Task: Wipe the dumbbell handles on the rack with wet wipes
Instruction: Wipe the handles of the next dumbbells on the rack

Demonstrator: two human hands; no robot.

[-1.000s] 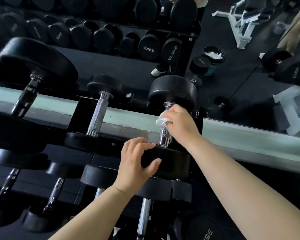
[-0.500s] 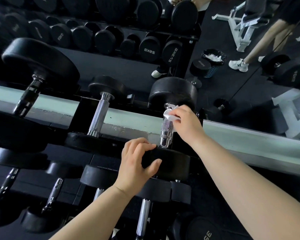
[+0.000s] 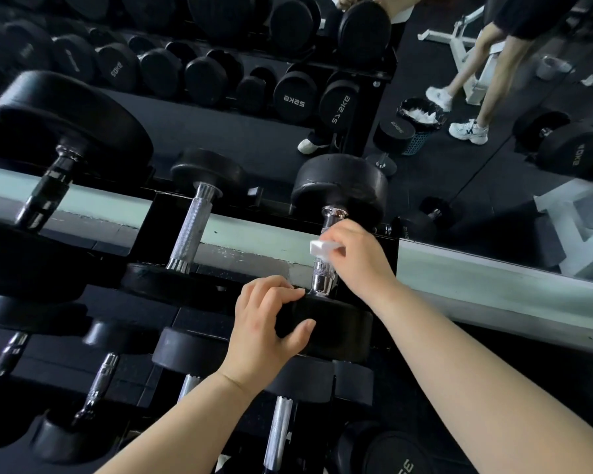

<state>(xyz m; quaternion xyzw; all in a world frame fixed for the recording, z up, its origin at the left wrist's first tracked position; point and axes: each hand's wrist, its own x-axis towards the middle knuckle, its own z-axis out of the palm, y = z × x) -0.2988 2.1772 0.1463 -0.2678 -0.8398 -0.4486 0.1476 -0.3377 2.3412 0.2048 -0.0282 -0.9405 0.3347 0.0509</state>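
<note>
Right hand (image 3: 356, 258) pinches one folded wet wipe (image 3: 322, 248) against the dumbbell handle (image 3: 323, 278) at frame centre, hiding the handle's middle. Left hand (image 3: 264, 330), at 7 o'clock of the handle, grips the near head (image 3: 343, 333). Three dumbbells share this row; the leftmost dumbbell (image 3: 72, 121) is blurred.

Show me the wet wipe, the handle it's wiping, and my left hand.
wet wipe (image 3: 322, 248): head view, its white folded corner.
handle (image 3: 323, 272): head view, knurled part below the wipe.
left hand (image 3: 264, 331): head view, back of the hand gripping the dumbbell (image 3: 343, 331).
</note>
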